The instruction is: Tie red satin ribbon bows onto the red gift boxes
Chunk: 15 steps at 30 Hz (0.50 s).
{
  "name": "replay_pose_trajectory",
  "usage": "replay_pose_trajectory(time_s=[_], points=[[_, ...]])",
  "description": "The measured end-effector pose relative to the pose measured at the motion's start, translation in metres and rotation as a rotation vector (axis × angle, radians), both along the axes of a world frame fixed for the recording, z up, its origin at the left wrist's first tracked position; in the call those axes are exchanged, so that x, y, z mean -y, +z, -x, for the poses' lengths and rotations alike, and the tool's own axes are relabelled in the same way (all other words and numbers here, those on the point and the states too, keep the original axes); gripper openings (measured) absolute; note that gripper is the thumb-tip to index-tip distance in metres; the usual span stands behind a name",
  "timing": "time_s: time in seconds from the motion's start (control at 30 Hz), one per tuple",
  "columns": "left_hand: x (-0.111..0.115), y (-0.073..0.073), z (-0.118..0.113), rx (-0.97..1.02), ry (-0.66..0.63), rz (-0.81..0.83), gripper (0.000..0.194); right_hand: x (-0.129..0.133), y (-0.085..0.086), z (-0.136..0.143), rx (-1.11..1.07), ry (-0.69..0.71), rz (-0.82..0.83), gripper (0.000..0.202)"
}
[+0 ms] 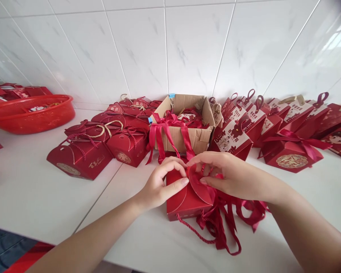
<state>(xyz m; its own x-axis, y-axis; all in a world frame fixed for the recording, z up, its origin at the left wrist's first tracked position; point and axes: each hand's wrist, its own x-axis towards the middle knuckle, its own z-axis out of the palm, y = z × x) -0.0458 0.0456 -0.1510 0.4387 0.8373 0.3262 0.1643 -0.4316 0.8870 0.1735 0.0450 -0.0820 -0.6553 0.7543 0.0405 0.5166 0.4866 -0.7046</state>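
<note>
A small red gift box (174, 208) with curved top flaps stands on the white table in front of me. My left hand (166, 181) holds the box's left flap between curled fingers and thumb. On the other side, my right hand (223, 172) has its fingers bent around the edge of the right flap. The flaps meet near the top, where my fingers partly hide them. A twisted red cord (194, 230) trails from under the front of the box. Loose dark-red ribbons (226, 231) lie bunched beside it, under my right hand and forearm.
Behind the gift box stands an open cardboard box (184, 137) with red ribbons inside and over its edge. Several closed red boxes (79, 159) sit at left, near a red plastic basket (42, 117). Upright handled boxes (233, 138) and a ribboned box (292, 153) are at right.
</note>
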Motion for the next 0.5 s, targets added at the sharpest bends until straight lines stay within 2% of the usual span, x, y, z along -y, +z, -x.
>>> replay_pose_trajectory(time_s=[0.23,0.5], points=[[-0.0003,-0.0039,0.0014,0.005,-0.03,-0.042,0.007,-0.0004,-0.0044,0.0024,-0.04,-0.039,0.016,0.034],[0.0007,-0.005,-0.0014,0.055,0.01,0.033,0.007,-0.0003,-0.0051,0.0019,-0.058,-0.026,-0.038,0.034]])
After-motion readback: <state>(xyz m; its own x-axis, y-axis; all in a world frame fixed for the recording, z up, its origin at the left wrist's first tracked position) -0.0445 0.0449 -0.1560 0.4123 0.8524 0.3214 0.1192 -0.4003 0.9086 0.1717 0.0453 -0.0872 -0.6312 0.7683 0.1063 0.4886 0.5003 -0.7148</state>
